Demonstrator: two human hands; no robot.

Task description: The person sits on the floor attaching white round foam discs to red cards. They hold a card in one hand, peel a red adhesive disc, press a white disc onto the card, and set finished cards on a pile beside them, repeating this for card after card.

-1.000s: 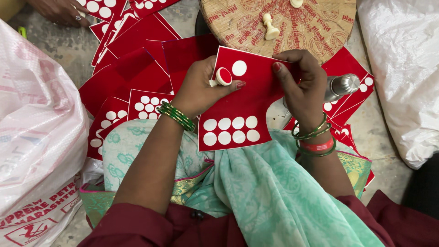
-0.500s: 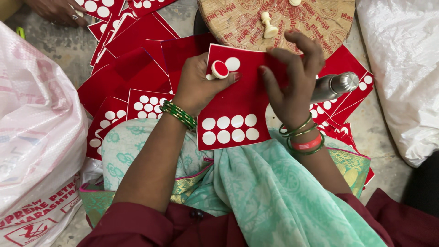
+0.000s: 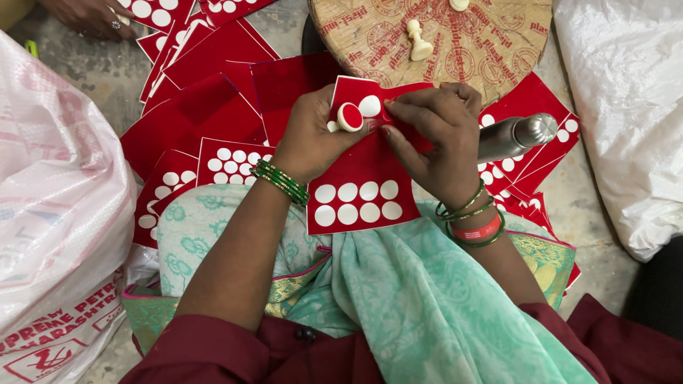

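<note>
Fig.: L hand [image 3: 313, 139] pinches red sheet [image 3: 366, 174] w/ white discs plus a small round stamp [image 3: 349, 116], steadying both. R hand [image 3: 434, 139], fingertips closed on sheet's top edge, works there. Sheet lies just below woven disc [image 3: 455, 43].

This looks like a home workshop on a bare floor [image 3: 107, 71]. Red sheets [image 3: 213, 92] lie strewn between sacks [image 3: 57, 213] and a round block [image 3: 455, 43].
</note>
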